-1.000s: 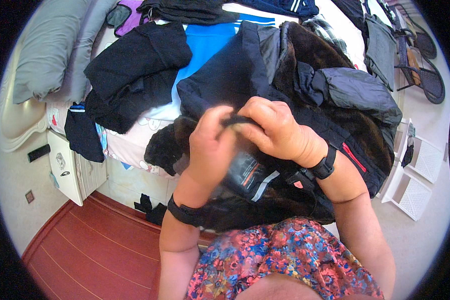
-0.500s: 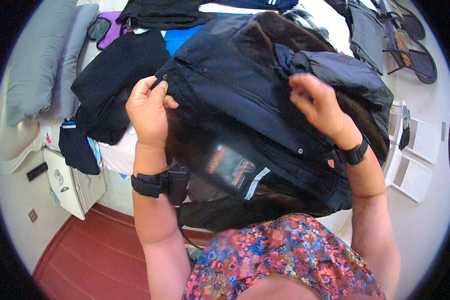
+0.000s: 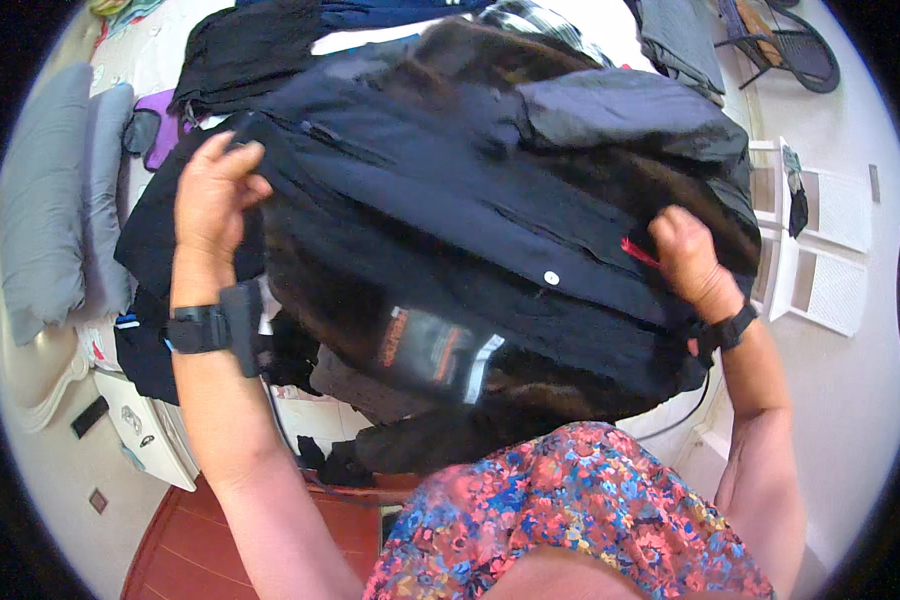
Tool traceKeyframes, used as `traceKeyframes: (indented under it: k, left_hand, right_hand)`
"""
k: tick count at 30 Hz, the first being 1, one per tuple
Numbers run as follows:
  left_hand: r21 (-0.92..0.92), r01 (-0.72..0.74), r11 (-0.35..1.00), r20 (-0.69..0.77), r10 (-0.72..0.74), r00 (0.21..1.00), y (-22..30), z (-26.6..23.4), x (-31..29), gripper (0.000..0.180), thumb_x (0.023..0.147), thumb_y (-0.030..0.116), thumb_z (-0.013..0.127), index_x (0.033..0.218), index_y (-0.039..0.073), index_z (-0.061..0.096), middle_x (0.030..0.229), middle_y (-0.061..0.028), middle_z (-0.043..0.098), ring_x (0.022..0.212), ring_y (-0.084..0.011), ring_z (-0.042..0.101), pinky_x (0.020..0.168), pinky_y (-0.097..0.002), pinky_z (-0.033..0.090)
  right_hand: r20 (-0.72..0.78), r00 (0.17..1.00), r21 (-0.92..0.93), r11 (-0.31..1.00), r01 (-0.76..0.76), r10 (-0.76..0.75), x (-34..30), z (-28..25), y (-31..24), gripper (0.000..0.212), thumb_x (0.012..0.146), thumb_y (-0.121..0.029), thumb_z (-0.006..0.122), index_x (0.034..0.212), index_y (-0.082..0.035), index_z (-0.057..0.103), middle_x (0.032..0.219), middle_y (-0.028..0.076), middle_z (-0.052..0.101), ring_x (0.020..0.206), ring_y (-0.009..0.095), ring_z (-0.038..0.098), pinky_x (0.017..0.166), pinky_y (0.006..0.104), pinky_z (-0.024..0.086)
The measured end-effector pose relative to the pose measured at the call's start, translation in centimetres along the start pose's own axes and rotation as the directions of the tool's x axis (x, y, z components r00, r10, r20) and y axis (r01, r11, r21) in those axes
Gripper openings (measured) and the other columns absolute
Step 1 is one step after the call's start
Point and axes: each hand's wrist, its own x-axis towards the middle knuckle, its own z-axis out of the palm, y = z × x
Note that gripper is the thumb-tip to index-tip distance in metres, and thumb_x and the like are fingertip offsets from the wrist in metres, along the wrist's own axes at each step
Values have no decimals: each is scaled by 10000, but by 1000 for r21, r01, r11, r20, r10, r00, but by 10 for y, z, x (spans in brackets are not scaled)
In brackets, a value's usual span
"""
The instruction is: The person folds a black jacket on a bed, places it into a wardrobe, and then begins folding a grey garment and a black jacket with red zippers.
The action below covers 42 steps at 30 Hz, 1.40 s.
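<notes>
A dark navy jacket (image 3: 420,215) with brown fleecy lining lies spread before me, its inner label (image 3: 435,350) blurred by motion. My left hand (image 3: 215,195) pinches the jacket's edge at the upper left, thumb and fingers together. At the right, my right hand (image 3: 688,255) is closed on the jacket's cloth, beside a small red strip (image 3: 640,252). One sleeve (image 3: 630,110), greyish and puffy, lies across the far right of the jacket. A round white snap (image 3: 551,278) shows on the front flap.
Grey pillows (image 3: 45,200) lie at the left of the bed. Black clothes (image 3: 245,60) and folded grey trousers (image 3: 680,45) are along the far side. A white drawer cabinet (image 3: 150,430) stands low left, a white shelf rack (image 3: 825,285) at the right. Dark sandals (image 3: 795,50) are at the far right.
My left hand has moved left and slightly nearer, drawing the jacket edge along. My right hand has moved right and down from near the sleeve and closed on the cloth. The view has shifted too.
</notes>
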Motion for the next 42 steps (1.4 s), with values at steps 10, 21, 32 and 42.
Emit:
traceKeyframes:
  k: [10,21,32,42]
  left_hand:
    - [2,60,998,-144,-59,988,-49,-22,41,230,811,102,643,1015,21,573,721,-18,601,453,-105,534,434,-230,437]
    - [-44,107,993,-110,-111,988,-56,-53,60,279,848,137,616,1084,27,515,711,-7,560,505,-117,542,472,-245,428]
    - [30,193,981,26,-194,981,-86,-92,104,67,887,191,572,912,133,550,682,39,513,512,-78,408,543,-236,370]
    - [147,261,954,81,-274,958,-82,-112,128,122,881,249,598,855,156,523,645,47,519,514,-72,457,538,-237,381]
  right_hand:
    - [55,998,349,935,-55,38,-79,-1,-58,238,695,-92,654,903,-27,558,867,134,577,799,318,549,716,387,436]
    - [101,993,460,888,9,-62,-137,-44,-74,214,624,-9,576,823,-7,498,758,134,502,655,309,518,568,385,440]
    - [37,989,290,945,-150,146,-176,-42,-53,161,673,-52,633,790,-50,522,706,102,510,628,294,509,544,378,413]
    - [134,945,328,887,-326,298,-218,-19,0,186,693,-23,613,853,-77,533,827,83,566,867,297,545,905,429,375]
